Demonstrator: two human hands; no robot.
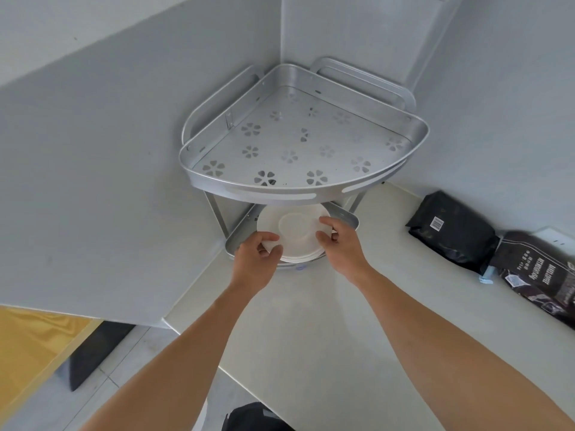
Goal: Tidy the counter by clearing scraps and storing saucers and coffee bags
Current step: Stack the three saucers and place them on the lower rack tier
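At frame centre, the stacked saucers (295, 234) are clamped by left hand (256, 256) and right hand (337, 241) at opposite rims; stiff, fragile, likely slippery.

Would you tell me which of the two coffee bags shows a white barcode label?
The plain black coffee bag, nearer the corner shelf; the printed coffee bag beside it shows white lettering instead.

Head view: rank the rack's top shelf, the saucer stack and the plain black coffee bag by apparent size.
1. Top shelf, clearly largest.
2. Plain black coffee bag.
3. Saucer stack, partly hidden by the shelf and both hands, so its ranking against the bag is unsure.
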